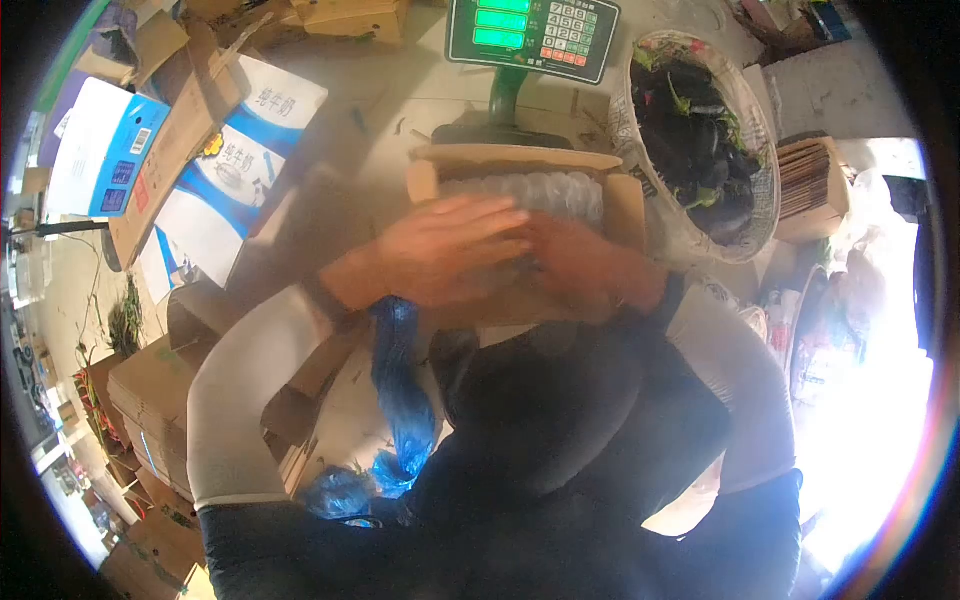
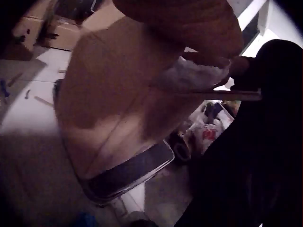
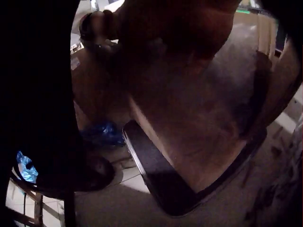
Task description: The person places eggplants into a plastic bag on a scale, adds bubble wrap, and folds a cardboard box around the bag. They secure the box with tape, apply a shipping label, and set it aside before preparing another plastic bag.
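Observation:
An open cardboard box (image 1: 625, 205) rests on the black platform of a scale (image 1: 500, 135), with rows of clear plastic-wrapped items (image 1: 575, 192) inside. Over the box's near part, my left hand (image 1: 440, 250) lies palm down with its fingers fairly straight, pointing right. Beside it, my right hand (image 1: 585, 262) reaches in from the right, its fingertips close to or under the left ones and partly hidden. The left wrist view shows the box side (image 2: 109, 94) and whitish plastic (image 2: 194, 74) beneath the hand. In the right wrist view the box (image 3: 189, 137) is dark and blurred.
The scale's lit display (image 1: 530, 35) stands behind the box. To the right is a lined basket of dark eggplants (image 1: 700, 130), with a box of stacked cardboard (image 1: 812, 185) beyond. Milk cartons (image 1: 235, 165) lie at left. A blue plastic bag (image 1: 400, 390) hangs below my left forearm.

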{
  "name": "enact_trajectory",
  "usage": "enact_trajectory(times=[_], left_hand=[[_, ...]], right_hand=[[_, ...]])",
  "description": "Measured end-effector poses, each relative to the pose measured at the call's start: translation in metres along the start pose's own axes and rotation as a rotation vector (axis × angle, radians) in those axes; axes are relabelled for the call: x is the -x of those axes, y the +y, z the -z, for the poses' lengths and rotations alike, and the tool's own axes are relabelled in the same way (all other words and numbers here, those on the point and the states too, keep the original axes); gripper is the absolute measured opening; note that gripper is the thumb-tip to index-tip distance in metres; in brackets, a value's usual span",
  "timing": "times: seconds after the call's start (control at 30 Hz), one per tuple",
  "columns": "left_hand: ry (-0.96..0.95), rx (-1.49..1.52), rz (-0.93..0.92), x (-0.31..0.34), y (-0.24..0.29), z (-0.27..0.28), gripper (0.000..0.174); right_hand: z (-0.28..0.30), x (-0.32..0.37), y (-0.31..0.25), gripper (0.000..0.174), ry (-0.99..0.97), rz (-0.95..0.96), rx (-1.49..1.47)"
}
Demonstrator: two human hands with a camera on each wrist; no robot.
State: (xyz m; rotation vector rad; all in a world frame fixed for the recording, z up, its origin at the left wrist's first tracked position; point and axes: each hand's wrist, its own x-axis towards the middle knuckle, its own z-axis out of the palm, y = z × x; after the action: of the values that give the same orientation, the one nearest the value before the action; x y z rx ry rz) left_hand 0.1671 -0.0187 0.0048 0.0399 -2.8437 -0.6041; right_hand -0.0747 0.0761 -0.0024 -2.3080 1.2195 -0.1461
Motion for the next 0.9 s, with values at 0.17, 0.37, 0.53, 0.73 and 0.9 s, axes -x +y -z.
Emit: enact_trajectory(times=[0.17,0.37,0.53,0.73,0.9], left_hand=[[-0.041,0.174,-0.118,-0.056,-0.016,-0.036,0.074],[-0.13,-0.013,-0.104,-0.084,-0.034,-0.059,0.081],[-0.146,-0.072,-0.036,-0.087,-0.043,-0.06,0.083],[-0.104,-0.097,-0.031,-0.088,-0.043,-0.068,0.078],[-0.118,-0.033,0.03,-0.084,-0.05,-0.088,0.074]], right_hand=[[-0.02,0.0,0.003,0.041,0.072,-0.094,-0.228],[-0.052,0.002,0.013,0.039,0.062,-0.286,-0.491],[0.018,0.044,0.005,0.038,-0.006,-0.215,-0.392],[0.102,0.089,0.044,0.03,0.329,-0.873,-0.45],[0.027,0.054,0.061,0.03,0.358,-0.404,-0.847]])
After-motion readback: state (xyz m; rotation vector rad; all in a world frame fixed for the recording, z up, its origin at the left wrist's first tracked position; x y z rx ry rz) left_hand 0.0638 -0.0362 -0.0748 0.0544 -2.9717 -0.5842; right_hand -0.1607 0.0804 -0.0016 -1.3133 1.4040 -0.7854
